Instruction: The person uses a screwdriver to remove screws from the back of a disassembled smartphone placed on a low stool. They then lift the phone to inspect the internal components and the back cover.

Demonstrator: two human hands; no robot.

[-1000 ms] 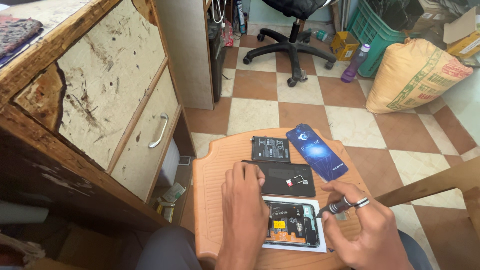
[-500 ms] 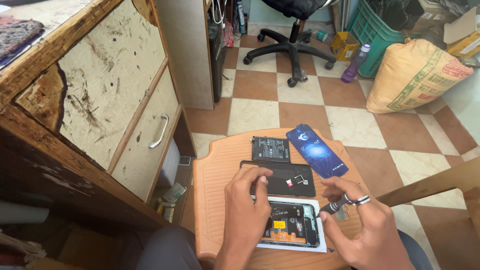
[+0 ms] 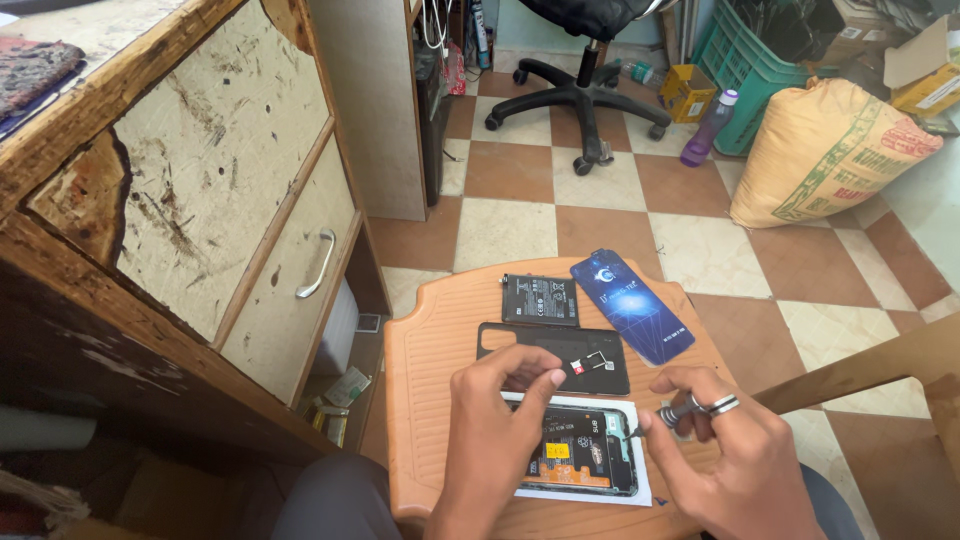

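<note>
- Opened phone point(image 3: 580, 450) lies face down on a white sheet point(image 3: 640, 488) at near edge of an orange plastic stool top point(image 3: 430, 380), serving as the counter. Back is off; black shielding, copper-coloured parts and teal frame edge show.
- L hand point(image 3: 490, 440) rests over phone's left/upper part, fingers bent, index and thumb tips down near phone's top edge. Grip: fingers curled together, pressing on the phone; cannot tell if anything small is pinched between them.
- R hand point(image 3: 745, 465) sits just right of phone, ring on one finger. Grip clamped on a small metal-handled screwdriver point(image 3: 680, 412), thumb and fingertips closed round the handle. Tip points left, toward phone's upper right corner; touching or not – too small to tell.
- Black back cover point(image 3: 600, 350) lies just beyond phone, inner side up, camera cut-out at its left end. Small red-and-white bits point(image 3: 590, 366) sit on it, just past L fingertips.
- Dark flat battery point(image 3: 541, 299) lies beyond cover, near stool's far edge.
- Blue patterned rear panel point(image 3: 632, 307) lies angled to right of battery, far end at stool's rim.
- Surroundings: worn wooden desk with drawers point(image 3: 230, 200) at left; checkered tile floor point(image 3: 600, 215); black office chair base point(image 3: 580, 95), purple bottle point(image 3: 708, 127), tan sack point(image 3: 825, 150), green crate point(image 3: 760, 70) further back.
</note>
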